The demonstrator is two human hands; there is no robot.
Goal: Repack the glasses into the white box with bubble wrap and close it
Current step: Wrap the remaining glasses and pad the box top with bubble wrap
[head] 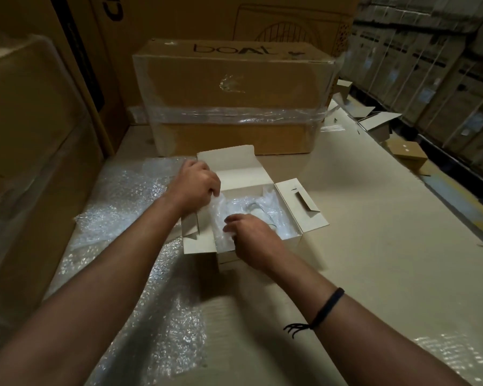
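Observation:
The white box (pixel 287 235) stands open in the middle of a cardboard-covered surface, its flaps spread to the back, left and right. Bubble wrap (pixel 273 218) fills its inside, and a clear glass (pixel 255 208) shows faintly among the wrap. My left hand (pixel 195 188) is at the box's left rim, fingers curled and pinching the edge of the wrap. At the front rim, my right hand (pixel 251 235) reaches in with fingers bent onto the wrap; what they grip is hidden.
A large sheet of loose bubble wrap (pixel 129 207) lies left of and in front of the box. A taped brown carton (pixel 234 98) stands just behind. Tall cartons (pixel 25 135) wall the left. Small open boxes (pixel 379 126) lie at the right edge.

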